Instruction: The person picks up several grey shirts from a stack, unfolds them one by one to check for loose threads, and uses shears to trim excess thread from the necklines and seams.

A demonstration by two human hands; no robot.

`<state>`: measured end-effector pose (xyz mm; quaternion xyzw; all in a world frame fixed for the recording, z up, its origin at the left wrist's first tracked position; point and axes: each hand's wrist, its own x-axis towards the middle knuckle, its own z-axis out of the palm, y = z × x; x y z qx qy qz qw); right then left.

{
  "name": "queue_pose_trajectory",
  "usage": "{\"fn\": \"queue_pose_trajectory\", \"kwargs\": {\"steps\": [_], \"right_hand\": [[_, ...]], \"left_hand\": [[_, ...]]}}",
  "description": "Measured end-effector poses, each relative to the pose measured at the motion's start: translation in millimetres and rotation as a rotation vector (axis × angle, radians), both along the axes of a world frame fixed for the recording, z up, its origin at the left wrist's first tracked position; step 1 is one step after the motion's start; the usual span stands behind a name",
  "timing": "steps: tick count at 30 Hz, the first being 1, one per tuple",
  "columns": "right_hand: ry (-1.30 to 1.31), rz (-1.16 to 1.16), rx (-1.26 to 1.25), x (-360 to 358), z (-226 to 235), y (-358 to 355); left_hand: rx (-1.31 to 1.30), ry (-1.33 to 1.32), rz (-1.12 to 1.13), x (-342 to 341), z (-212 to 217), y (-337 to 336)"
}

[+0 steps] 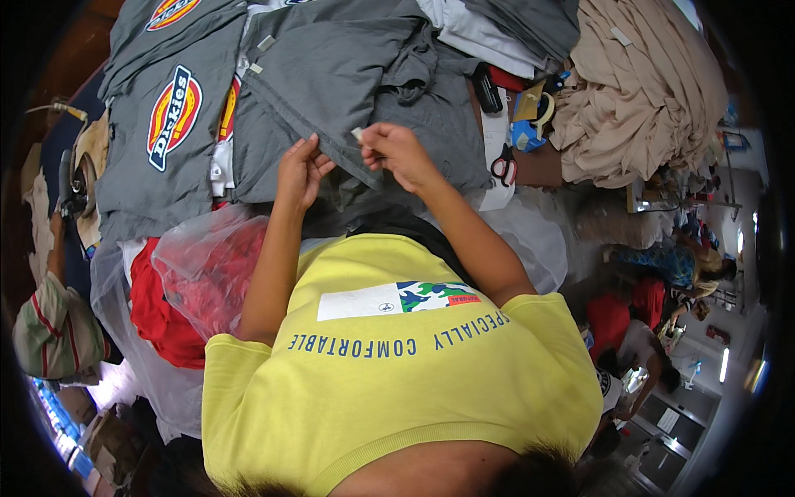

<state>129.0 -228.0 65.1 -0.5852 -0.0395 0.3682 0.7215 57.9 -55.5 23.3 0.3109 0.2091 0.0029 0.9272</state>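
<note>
My right hand [396,156] is closed in a pinch on a small whitish tag [357,133], held just above grey cloth. My left hand [306,172] is beside it, palm turned up and fingers loosely apart, by the hemmed edge of a grey garment [319,62]. Whether its fingertips touch the cloth is hard to tell. Two more pale tags lie on that garment; one is a small white sticker [265,42] near its far edge. To the left lies a grey garment pile [124,190] with a red, yellow and blue printed emblem [174,118].
Red-handled scissors [503,166], a tape roll [544,109] and a black device [487,89] lie right of the garments. Beige cloth [638,91] is heaped at the far right. Clear plastic over red cloth [207,273] is at my left. Another person's striped sleeve [58,327] shows at the left.
</note>
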Motion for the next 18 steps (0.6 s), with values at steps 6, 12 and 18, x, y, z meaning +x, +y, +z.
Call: {"fn": "queue_pose_trajectory", "kwargs": {"steps": [6,12,18], "right_hand": [[-0.136,0.103,-0.158,3.0,-7.5,36.2],[-0.348,0.148,-0.346,5.8,-21.3,41.0],[-0.508,0.209,-0.604,8.9,-13.3,40.2]], "left_hand": [[0.142,0.057,-0.004,-13.1,25.6,4.1],[0.174,0.049,-0.041,-14.2,26.8,3.1],[0.209,-0.066,-0.116,-14.5,-5.7,14.1]]}}
